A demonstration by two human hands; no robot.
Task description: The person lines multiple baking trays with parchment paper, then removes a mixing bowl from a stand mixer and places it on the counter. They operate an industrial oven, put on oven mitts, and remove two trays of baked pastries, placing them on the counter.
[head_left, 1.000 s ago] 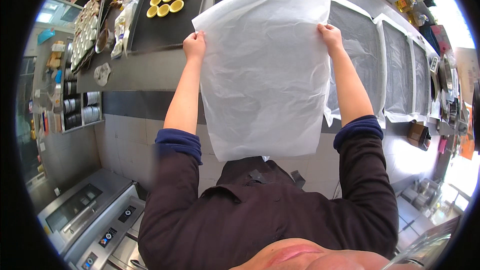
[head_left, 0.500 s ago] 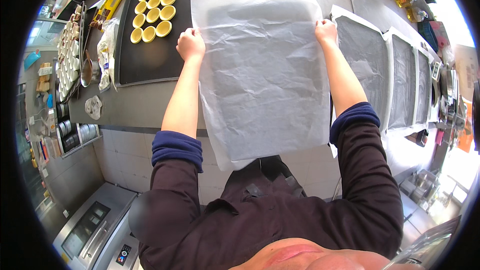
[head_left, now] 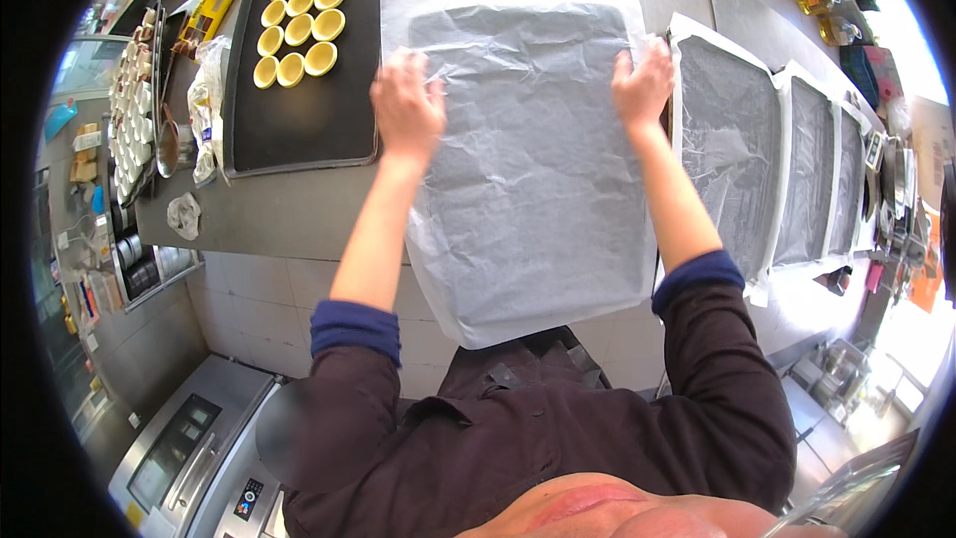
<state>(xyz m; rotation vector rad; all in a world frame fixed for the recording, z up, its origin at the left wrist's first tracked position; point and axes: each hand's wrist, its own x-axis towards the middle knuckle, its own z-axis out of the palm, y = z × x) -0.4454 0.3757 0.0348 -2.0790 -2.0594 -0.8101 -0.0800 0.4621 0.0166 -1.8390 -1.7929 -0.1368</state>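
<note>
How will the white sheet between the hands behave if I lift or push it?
The white sheet is probably light and floppy, since it looks thin and partly see-through. Pushed from one edge, it would likely buckle rather than slide flat, as its many creases suggest.

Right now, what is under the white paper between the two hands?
Beneath the white paper, a dark, rectangular tray-like shape shows through dimly, with rounded far corners. Its actual surface is covered, so finer detail, or anything thin lying on it, cannot be made out.
</note>
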